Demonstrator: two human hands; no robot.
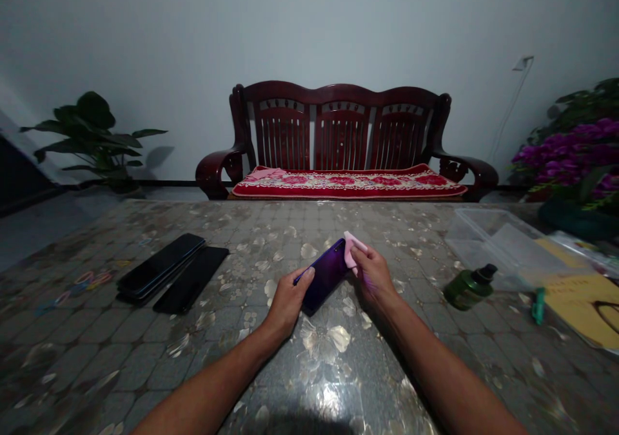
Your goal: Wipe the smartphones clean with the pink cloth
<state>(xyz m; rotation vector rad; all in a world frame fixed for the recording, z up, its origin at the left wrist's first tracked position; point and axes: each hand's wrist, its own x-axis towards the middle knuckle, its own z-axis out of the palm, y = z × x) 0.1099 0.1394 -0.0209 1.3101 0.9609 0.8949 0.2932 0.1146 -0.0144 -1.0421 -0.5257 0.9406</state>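
A purple smartphone (325, 279) is held tilted just above the table, its glossy back facing me. My left hand (289, 298) grips its lower left edge, thumb on top. My right hand (371, 271) pinches a pink cloth (354, 248), which touches the phone's upper right end near the camera. To the left lie several dark phones: a stack (162, 266) and a single black phone (192, 280) beside it.
A green bottle (464, 290) with a black cap lies to the right, near a clear plastic box (503, 245), a green object (538, 306) and a yellow notebook (580, 303) with glasses on it. Coloured scissors (87, 281) lie far left. A wooden bench (338, 138) stands behind the table.
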